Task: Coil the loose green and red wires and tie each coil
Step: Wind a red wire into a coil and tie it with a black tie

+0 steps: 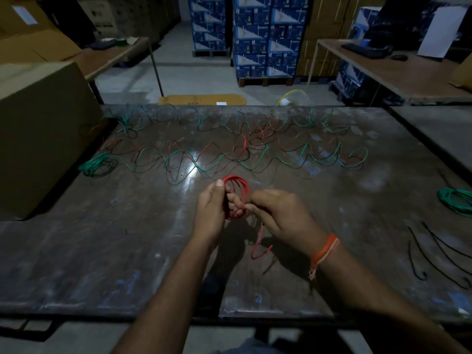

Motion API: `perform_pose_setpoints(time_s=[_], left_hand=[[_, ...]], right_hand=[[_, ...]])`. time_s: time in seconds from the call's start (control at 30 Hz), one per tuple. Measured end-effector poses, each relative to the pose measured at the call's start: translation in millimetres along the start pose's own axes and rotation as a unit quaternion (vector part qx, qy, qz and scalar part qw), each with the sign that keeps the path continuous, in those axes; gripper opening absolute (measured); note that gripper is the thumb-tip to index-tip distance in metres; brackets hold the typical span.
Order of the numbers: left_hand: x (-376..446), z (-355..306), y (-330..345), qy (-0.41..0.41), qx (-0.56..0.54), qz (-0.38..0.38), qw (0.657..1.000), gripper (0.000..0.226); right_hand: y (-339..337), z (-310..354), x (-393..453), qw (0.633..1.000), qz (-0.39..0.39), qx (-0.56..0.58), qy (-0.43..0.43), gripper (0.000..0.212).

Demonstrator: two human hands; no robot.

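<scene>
While the left hand (212, 208) grips the red coil (236, 195), the right hand (278, 213) pinches its loose tail (259, 245) — both above the table (102, 251).

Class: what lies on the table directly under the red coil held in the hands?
Below the red coil the table shows only dark shadow, plus the coil's loose red tail hanging from the right hand. The left hand covers what lies beneath it.

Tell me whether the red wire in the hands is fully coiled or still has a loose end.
Loose end remains. The thin red wire coil sits around the left hand; a red tail trails below the right hand.
</scene>
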State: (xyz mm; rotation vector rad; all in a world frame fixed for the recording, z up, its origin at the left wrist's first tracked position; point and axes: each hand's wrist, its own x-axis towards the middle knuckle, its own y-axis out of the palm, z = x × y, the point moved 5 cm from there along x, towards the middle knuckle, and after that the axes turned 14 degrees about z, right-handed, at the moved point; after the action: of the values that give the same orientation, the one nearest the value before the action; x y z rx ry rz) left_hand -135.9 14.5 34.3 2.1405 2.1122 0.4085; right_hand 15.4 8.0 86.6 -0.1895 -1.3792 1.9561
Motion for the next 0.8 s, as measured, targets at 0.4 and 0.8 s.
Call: perform_pose_setpoints(time_s=[0.4, 0.8], left_hand=[[-10.4, 3.9, 15.0, -0.04, 0.019, 0.096, 0.994, 0.038], [-5.6, 5.1, 17.2, -0.05, -0.141, 0.145, 0.978, 0.029]], right_hand=[[-26.4, -19.7, 12.1, 0.985, -0.1, 0.125, 0.064, 0.012], [1.6, -40.5, 9.3, 0.989, 0.001, 0.104, 0.102, 0.052]])
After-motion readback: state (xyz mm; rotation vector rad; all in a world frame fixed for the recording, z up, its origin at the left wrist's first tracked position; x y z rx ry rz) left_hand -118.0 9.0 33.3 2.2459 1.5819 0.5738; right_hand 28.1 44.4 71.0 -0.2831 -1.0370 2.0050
